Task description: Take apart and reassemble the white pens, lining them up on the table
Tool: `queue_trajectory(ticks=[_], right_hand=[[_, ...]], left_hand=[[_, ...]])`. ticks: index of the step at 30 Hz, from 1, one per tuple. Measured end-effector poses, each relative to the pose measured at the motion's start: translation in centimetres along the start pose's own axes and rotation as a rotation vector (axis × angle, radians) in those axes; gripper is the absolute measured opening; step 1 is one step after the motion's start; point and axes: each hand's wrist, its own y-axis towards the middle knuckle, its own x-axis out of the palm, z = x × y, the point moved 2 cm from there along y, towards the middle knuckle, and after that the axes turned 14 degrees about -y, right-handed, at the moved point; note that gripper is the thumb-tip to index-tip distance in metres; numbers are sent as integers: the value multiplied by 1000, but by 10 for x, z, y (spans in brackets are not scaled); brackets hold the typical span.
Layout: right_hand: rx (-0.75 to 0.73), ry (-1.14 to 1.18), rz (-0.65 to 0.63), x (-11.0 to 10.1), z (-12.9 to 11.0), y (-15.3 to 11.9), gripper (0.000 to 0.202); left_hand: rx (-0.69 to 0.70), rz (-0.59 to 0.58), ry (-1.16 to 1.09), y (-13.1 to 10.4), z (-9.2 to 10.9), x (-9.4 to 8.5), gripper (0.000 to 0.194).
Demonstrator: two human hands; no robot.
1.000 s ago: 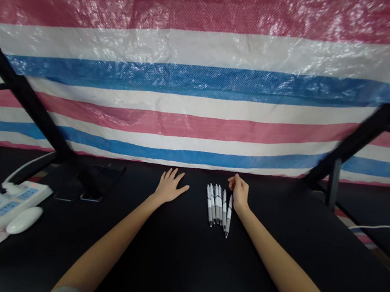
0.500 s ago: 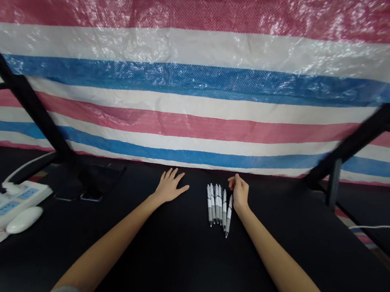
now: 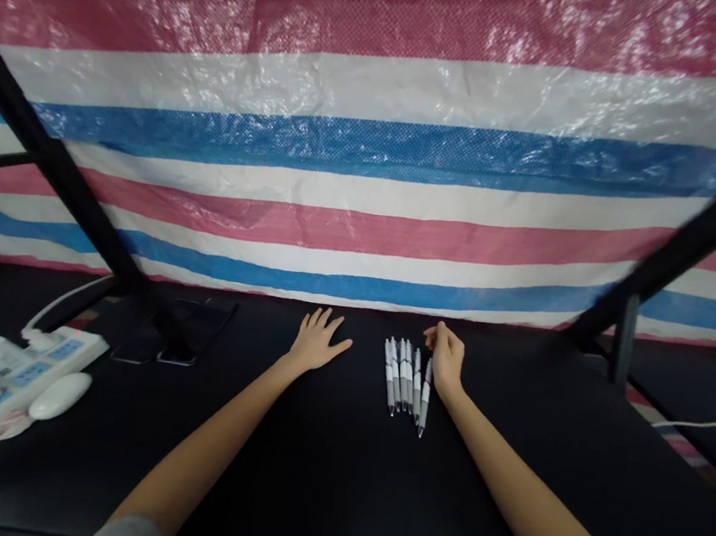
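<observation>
Several white-and-grey pens lie side by side on the black table, their tips toward me. My left hand rests flat on the table to their left, palm down with fingers spread, apart from the pens. Just right of the row, my right hand stands on its side with the fingers loosely curled toward the pens. No object shows in it, and its palm is partly hidden. The rightmost pen lies close beside this hand, a little out of line with the others.
A white power strip with plugs and a white mouse-shaped object lie at the left. Dark phone-like slabs lie near the left black frame bar. Another bar slants at the right. A striped plastic sheet hangs behind.
The whole scene has shifted slightly to the right in view, as the camera turned a little left. The hands and pens keep nearly the same places on the table.
</observation>
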Motion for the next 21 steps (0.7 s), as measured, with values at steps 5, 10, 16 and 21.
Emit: queue_trajectory(ticks=[5, 10, 16, 21], right_hand=[[-309, -308, -100, -15, -23, -19, 48], [-568, -656, -274, -36, -38, -61, 36], [-673, -883, -435, -42, -29, -105, 61], [-716, -902, -571, -39, -19, -109, 69]], left_hand=[[7, 11, -2, 0, -1, 1, 67], [10, 19, 1, 0, 0, 1, 66], [6, 13, 5, 0, 1, 0, 66], [9, 22, -6, 0, -1, 2, 65]])
